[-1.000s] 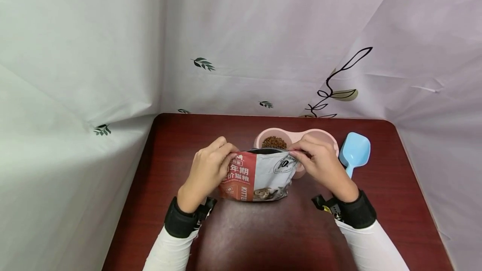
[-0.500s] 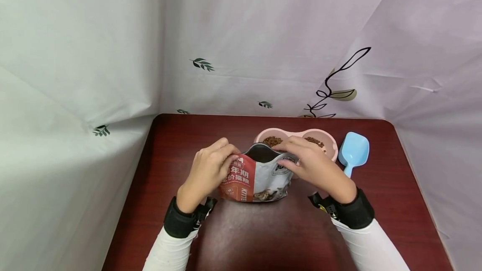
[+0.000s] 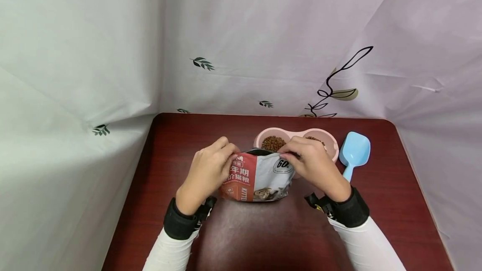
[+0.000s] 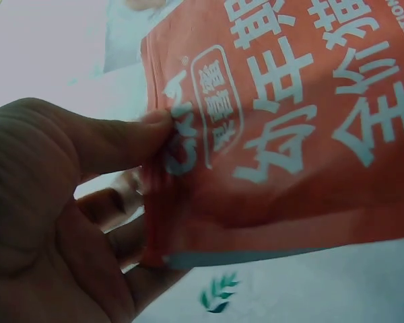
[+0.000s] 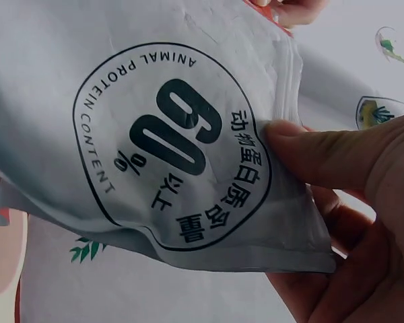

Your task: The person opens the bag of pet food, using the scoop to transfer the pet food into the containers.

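A red and white cat food bag (image 3: 256, 179) stands on the table, its dark mouth slightly parted along the top edge. My left hand (image 3: 208, 170) pinches the red top corner; the left wrist view shows the thumb on the printed front of the bag (image 4: 289, 134) and the fingers behind it. With thumb and fingers, my right hand (image 3: 316, 164) pinches the white side of the top edge. In the right wrist view that thumb lies beside the round "60%" print on the bag (image 5: 175, 134).
Behind the bag sits a pink double bowl (image 3: 293, 134) with brown kibble (image 3: 273, 143) in both hollows, partly covered by my right hand. A light blue scoop (image 3: 355, 149) lies to its right on the dark red table (image 3: 256, 233). Pale patterned cloth (image 3: 263, 45) hangs behind and at the sides.
The bag's mouth widened half a second ago and is now narrower again. My right hand has shifted left along the top edge, uncovering kibble in the right hollow. My left hand stays put.
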Available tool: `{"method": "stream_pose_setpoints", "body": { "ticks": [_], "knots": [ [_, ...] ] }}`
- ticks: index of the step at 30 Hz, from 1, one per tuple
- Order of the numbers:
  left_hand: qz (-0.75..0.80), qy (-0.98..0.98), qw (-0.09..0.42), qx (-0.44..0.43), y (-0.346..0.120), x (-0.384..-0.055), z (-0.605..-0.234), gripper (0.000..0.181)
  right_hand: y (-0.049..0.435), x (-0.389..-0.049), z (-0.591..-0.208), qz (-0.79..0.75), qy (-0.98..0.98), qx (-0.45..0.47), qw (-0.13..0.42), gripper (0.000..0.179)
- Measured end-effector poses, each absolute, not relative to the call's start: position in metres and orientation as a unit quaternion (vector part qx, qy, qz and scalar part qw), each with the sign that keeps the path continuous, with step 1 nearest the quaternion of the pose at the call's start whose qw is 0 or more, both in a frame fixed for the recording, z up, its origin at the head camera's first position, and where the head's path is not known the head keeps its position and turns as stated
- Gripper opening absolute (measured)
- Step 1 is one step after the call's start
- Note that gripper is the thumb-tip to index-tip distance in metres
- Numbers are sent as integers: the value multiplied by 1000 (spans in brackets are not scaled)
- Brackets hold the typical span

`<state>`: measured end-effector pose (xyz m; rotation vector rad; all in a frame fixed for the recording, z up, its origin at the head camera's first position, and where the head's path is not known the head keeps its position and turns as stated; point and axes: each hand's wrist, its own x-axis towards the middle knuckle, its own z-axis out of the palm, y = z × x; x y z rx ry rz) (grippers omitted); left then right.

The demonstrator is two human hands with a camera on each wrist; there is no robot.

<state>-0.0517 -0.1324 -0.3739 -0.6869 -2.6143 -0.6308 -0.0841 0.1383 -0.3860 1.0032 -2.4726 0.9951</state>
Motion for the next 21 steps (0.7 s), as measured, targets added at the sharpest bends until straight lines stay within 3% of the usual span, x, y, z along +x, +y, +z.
{"method": "stream_pose_setpoints", "body": {
  "ticks": [7,14,21],
  "knots": [
    [-139,-930,207,-272,-115,-47,-365,21,137,-84,-383,341,-872,328,124,9],
    [-188,-921,218,-262,-115,-52,-370,7,139,-84,-384,345,-865,340,133,10],
    [-212,-915,214,-267,-117,-54,-372,7,137,-82,-381,316,-875,344,125,10]
  ]
}}
